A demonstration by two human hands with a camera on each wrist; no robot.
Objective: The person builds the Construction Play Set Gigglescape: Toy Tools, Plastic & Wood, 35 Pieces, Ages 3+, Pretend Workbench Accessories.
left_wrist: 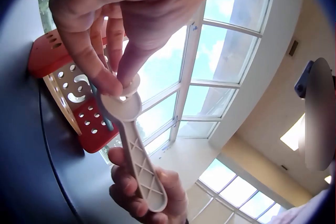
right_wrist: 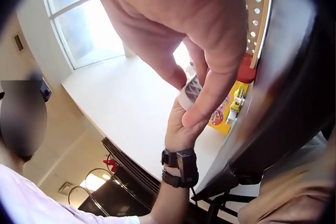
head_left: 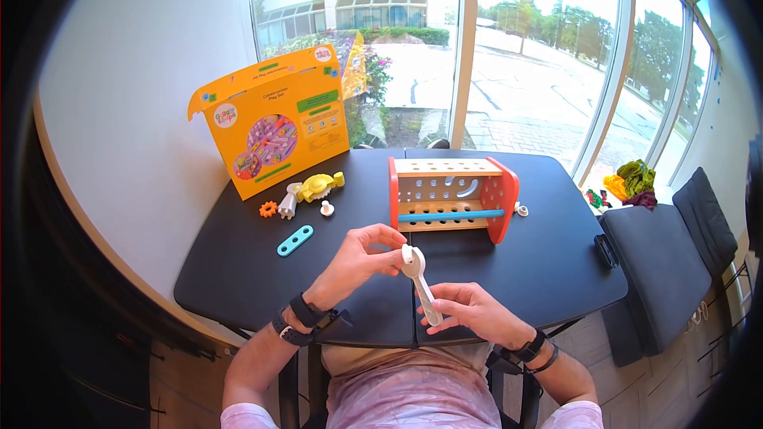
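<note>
A pale grey toy wrench [head_left: 422, 286] slants over the front of the table. My right hand [head_left: 477, 314] holds its lower handle between thumb and fingers. At the wrench's head, my left hand [head_left: 364, 258] pinches a small white round piece [left_wrist: 132, 86] that sits in the mouth of the wrench. The fingers hide part of that piece, and its exact kind does not show. The lattice-patterned handle [left_wrist: 142, 169] faces the left wrist camera. Beyond the hands stands a toy workbench [head_left: 449, 167] with red sides, holed panels and a blue bar [head_left: 453, 215] across it.
A yellow play set box [head_left: 274, 123] stands at the back left. Before it lie a yellow toy piece [head_left: 318, 185], an orange gear [head_left: 268, 209], a white bolt [head_left: 327, 208] and a teal strip with holes [head_left: 296, 241]. White pieces [head_left: 520, 209] lie right of the workbench. A grey chair [head_left: 656, 270] is at the right.
</note>
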